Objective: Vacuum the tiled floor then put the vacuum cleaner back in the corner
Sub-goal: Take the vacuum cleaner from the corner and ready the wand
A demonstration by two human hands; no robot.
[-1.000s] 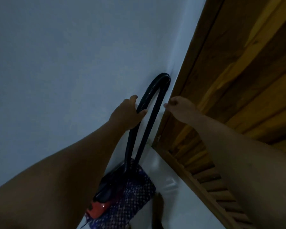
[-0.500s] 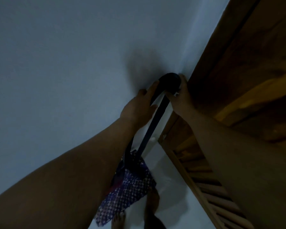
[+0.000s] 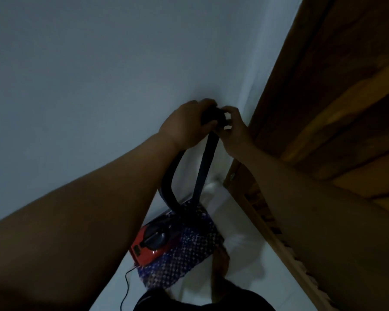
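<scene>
Near the middle of the frame both hands – left hand (image 3: 186,124) and right hand (image 3: 236,129) – close their grip on the vacuum's hose bend (image 3: 213,115). The vacuum cleaner (image 3: 153,241) already stands in the corner at the wall (image 3: 99,86) – vacuuming seems finished, only releasing remains.

The top bend of the hose (image 3: 170,180) is covered by the left hand (image 3: 186,126) and right hand (image 3: 235,129). The vacuum cleaner (image 3: 149,243) lies half under a patterned cloth (image 3: 184,250). The cord (image 3: 126,286) runs off the bottom edge. Dim light blurs all detail.
</scene>
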